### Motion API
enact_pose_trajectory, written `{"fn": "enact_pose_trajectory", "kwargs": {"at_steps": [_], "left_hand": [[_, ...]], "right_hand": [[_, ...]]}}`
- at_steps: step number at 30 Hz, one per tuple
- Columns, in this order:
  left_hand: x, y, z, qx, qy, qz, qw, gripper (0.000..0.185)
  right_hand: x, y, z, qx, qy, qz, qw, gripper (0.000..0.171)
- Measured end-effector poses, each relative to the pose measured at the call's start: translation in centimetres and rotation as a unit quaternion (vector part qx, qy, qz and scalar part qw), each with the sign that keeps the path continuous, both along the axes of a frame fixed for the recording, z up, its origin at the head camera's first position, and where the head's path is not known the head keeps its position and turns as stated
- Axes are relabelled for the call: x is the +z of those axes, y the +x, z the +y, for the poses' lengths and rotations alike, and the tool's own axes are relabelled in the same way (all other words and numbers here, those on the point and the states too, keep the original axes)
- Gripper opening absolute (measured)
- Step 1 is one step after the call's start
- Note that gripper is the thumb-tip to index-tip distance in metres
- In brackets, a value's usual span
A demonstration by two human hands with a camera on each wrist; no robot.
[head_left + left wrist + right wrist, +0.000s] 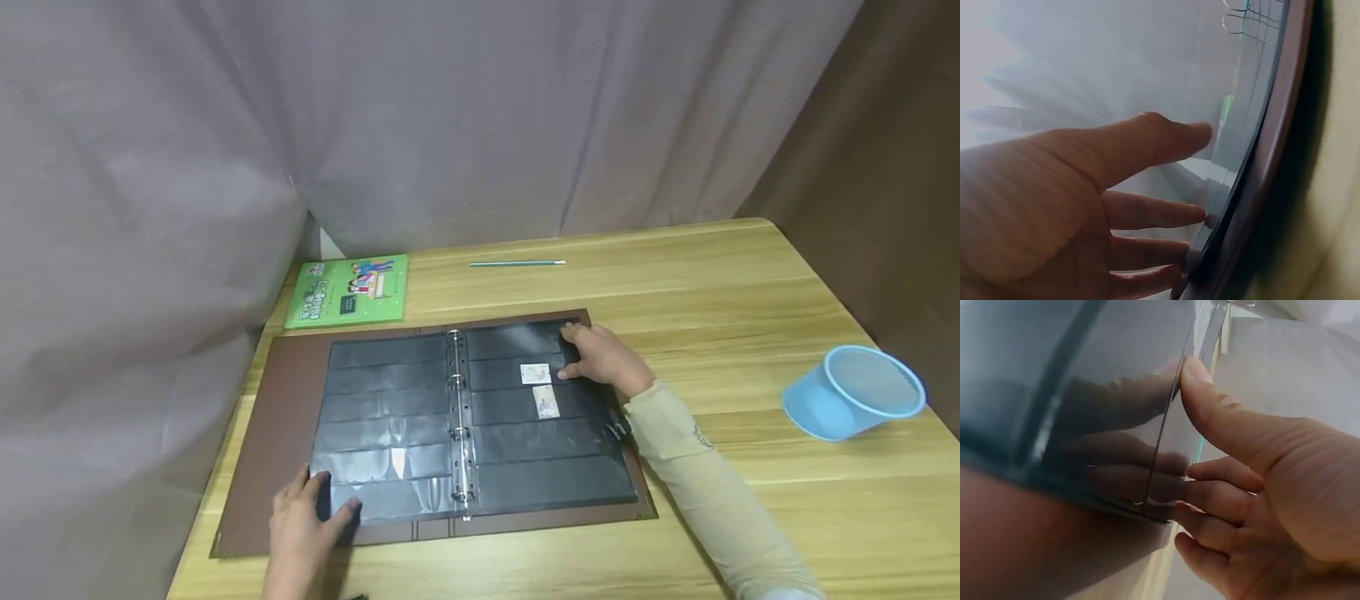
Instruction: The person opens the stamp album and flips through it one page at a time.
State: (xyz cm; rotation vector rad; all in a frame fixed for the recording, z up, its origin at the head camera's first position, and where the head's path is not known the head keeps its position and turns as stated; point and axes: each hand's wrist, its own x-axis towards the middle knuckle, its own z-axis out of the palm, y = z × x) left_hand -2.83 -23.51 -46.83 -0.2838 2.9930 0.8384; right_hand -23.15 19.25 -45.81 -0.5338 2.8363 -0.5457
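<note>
A brown ring-binder stamp album point(288, 400) lies spread on the table, its black pages divided into clear pocket strips. Two small pale stamps point(535, 374) show one above the other on the right page point(555, 483); whether they are tucked in is hard to tell. My right hand point(603, 358) touches that page near its upper outer edge, with thumb and fingertips on the sheet. At the lower outer corner of the left page point(382, 417), my left hand point(303, 517) rests with thumb and fingers spread. Metal rings point(457, 433) run between the pages.
Behind the album, a green book point(348, 292) lies at the left and a thin pencil point(517, 263) near the table's back edge. A blue bin point(840, 400) leans at the right. Grey cloth point(450, 125) hangs behind the table point(712, 292).
</note>
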Motion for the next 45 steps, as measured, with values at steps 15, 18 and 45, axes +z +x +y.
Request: {"fn": "enact_pose_trajectory", "kwargs": {"at_steps": [15, 18, 45], "left_hand": [[0.2, -0.1, 0.5, -0.005, -0.017, -0.036, 0.9992, 0.073], [0.3, -0.2, 0.6, 0.002, -0.008, -0.043, 0.9990, 0.070], [3.1, -1.2, 0.8, -0.018, 0.039, -0.080, 0.9959, 0.069]], "right_hand": [[1.2, 0.6, -0.5, -0.030, -0.074, 0.022, 0.997, 0.073], [2.1, 0.6, -0.4, -0.044, -0.103, 0.009, 0.994, 0.073], [7.0, 1.3, 1.5, 0.000, -0.186, -0.059, 0.981, 0.090]]}}
